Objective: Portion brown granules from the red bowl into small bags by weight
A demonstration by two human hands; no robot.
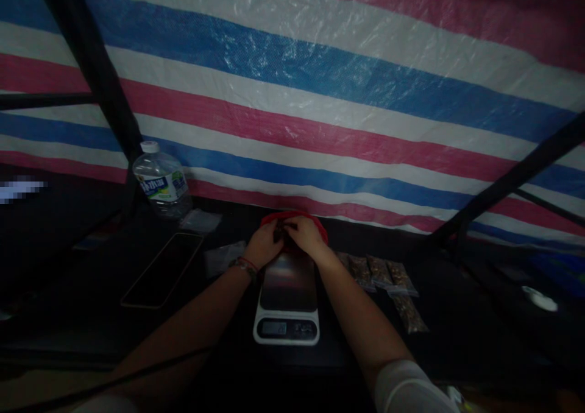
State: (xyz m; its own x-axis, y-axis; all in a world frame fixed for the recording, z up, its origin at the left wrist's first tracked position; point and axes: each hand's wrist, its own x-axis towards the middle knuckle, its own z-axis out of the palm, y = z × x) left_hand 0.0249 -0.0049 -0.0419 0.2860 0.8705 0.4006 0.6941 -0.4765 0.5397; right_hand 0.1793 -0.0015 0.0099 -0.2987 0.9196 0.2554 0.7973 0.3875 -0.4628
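Behind a white kitchen scale [286,334] with a metal top, a red bowl [324,230] stands against the striped sheet. Both of my hands are over this bowl, close together. My left hand [264,243], with bracelets on its wrist, has its fingers curled in around something dark and small. The fingers of my right hand [305,234] are bent and pinched beside it, over dark contents of the bowl. Dim light hides what the fingertips hold. Lit digits show on the scale's display, too faint to read surely.
Several small filled zip bags [379,271] lie right of the scale. To the left are a phone [163,271], clear plastic bags [222,258] and a large plastic bottle [162,184]. A striped sheet [292,114] hangs behind the dark table, with slanting black poles [98,66] on both sides.
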